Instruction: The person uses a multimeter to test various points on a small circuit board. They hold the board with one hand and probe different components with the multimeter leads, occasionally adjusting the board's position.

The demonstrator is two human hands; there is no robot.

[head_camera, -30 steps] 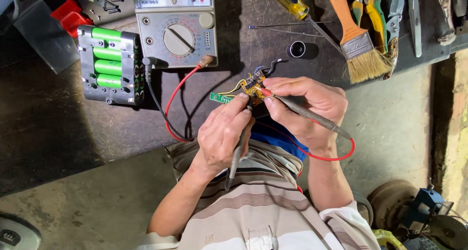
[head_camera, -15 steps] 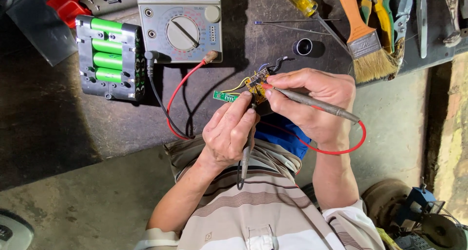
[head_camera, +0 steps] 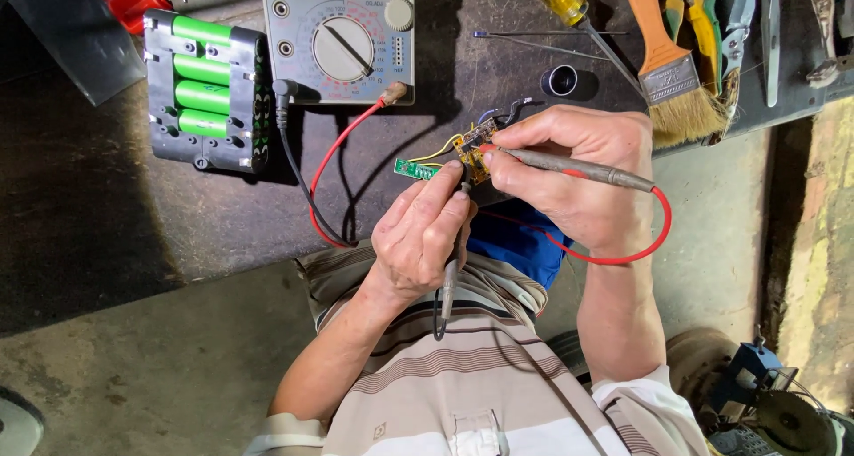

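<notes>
Between the two hands, above the person's striped shirt, sits a small yellow circuit board [head_camera: 474, 151] with thin wires. The right hand [head_camera: 578, 176] has its fingers curled together, pinching the board at the fingertips and also holding a grey probe [head_camera: 578, 167] whose tip touches the board; a red lead [head_camera: 640, 242] loops from the probe's rear round the wrist. The left hand [head_camera: 422, 238], just below and left of the board, has its fingers closed around a second probe [head_camera: 452, 260], its tip pointing up at the board's lower edge. A small green board [head_camera: 416, 169] hangs off the yellow one, just above the left hand's fingertips.

Beyond the hands on the dark table [head_camera: 107, 216] lies a grey analogue meter [head_camera: 342, 42] with a round dial. Left of it is a black battery holder [head_camera: 205, 91] with green cylindrical cells. Above the right hand are a small black ring [head_camera: 560, 80], a yellow-handled screwdriver [head_camera: 560, 0] and a paintbrush [head_camera: 667, 60] with an orange handle.
</notes>
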